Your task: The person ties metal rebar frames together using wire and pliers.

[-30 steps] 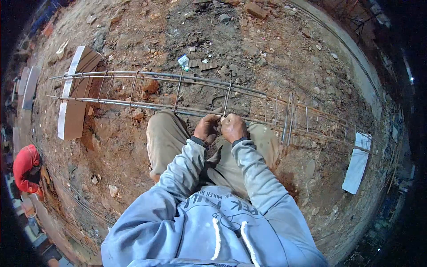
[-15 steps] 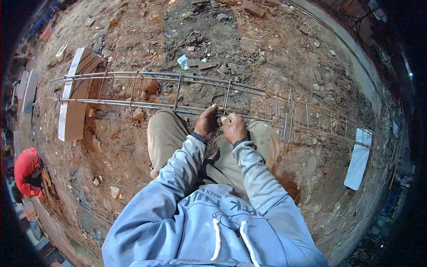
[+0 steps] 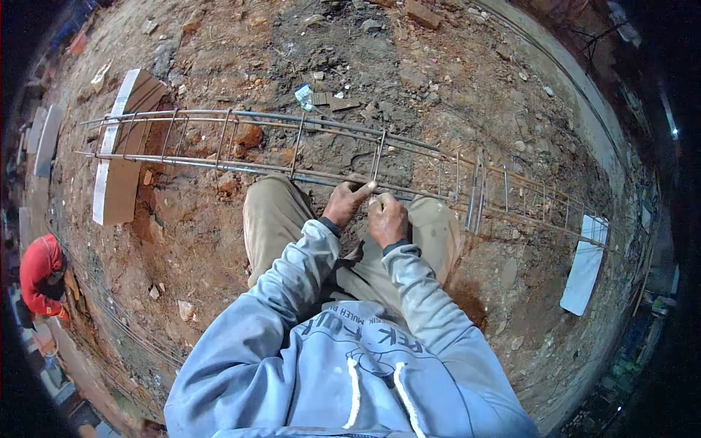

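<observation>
A long steel rebar cage [image 3: 328, 177], its long bars joined by several square stirrups, stretches across the view in front of my knees. My left hand [image 3: 349, 204] is closed around the near bars, its thumb by the lower corner of a stirrup [image 3: 377, 157]. Just right of it, my right hand [image 3: 388, 220] is closed in a pinch below the same corner. Whatever lies between its fingers is too small or hidden to make out.
A pale block [image 3: 117, 186] props the cage's left end, and a white block [image 3: 584, 266] its right end. Rubble and a crumpled wrapper [image 3: 304, 98] lie on the dirt beyond. A person in red [image 3: 40, 274] crouches at the far left.
My right hand has drawn slightly back toward me from the bars. My left hand has shifted a little right, its thumb now stretched toward the stirrup corner. The view has tilted slightly.
</observation>
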The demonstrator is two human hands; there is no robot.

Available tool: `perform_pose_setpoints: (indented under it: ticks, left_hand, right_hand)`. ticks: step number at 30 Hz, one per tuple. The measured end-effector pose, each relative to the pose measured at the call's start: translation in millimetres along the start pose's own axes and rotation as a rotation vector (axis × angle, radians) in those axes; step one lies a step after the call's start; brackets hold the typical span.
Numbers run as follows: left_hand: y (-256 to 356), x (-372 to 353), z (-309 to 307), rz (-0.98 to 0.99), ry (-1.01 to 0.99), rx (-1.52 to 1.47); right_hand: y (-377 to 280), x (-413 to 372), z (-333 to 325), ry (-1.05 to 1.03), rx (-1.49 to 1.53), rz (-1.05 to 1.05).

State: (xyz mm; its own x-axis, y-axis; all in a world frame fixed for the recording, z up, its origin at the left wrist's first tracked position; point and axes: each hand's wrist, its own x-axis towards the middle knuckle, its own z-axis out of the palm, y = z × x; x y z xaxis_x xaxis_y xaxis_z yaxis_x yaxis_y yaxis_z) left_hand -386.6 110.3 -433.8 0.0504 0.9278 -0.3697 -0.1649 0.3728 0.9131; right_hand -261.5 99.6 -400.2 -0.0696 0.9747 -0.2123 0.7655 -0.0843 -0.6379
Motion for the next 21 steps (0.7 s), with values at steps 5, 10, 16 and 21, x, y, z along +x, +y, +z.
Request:
perform_pose_setpoints:
  ticks: [5,10,16,21]
  left_hand:
    - [-9,9,-1,-0.012,-0.075,-0.184]
    - [-15,17,-15,0.003,-0.151,0.073]
    - [-16,23,-12,-0.130,-0.217,-0.338]
    - [-10,21,-10,-0.069,-0.187,-0.259]
  right_hand:
    - [-24,-5,-14,-0.036,-0.213,-0.055]
    - [-18,13,-17,-0.075,-0.293,-0.194]
    - [7,19,-11,-0.284,0.956,0.591]
    - [5,15,-17,-0.338,1.112,0.649]
